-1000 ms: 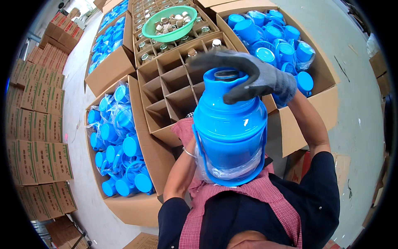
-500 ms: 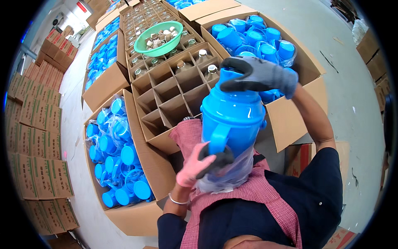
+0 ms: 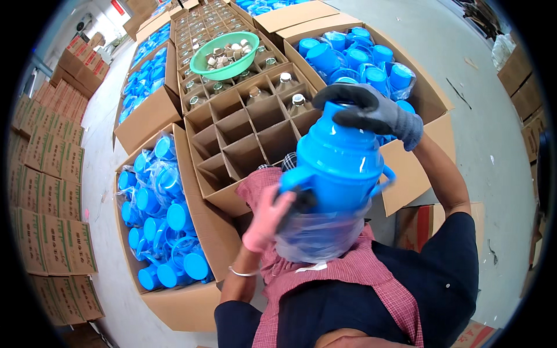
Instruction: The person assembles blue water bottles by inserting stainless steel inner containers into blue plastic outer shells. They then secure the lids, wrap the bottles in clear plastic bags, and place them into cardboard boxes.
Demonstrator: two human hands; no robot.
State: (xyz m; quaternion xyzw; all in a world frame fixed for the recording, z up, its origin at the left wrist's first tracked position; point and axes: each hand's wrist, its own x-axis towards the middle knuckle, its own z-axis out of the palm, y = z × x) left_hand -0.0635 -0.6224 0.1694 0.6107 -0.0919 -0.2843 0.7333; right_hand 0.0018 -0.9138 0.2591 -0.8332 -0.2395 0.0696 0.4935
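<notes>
A blue thermos flask casing point(image 3: 339, 165) stands close against my front, tilted slightly, with a clear plastic bag point(image 3: 319, 238) around its lower part. My right hand point(image 3: 371, 113), in a grey glove with black fingertips, is closed over the narrow top. At the casing's left side, my left hand point(image 3: 271, 217), in a pink glove with black fingers, is slightly blurred and curls at the handle. A second blue loop point(image 3: 384, 181) sticks out on the right side. Whatever lies under my right palm is hidden.
A divided carton point(image 3: 232, 139) beyond the casing holds a few glass liners among bare compartments. On it sits a green basin point(image 3: 225, 55) of small pale pieces. Cartons of blue casings stand left point(image 3: 152, 226) and right point(image 3: 348, 55). Stacked boxes point(image 3: 52, 197) line the far left.
The casing has turned and shifted a little right, so its right loop shows more. My left hand has moved up along its side. My right hand stays on the top.
</notes>
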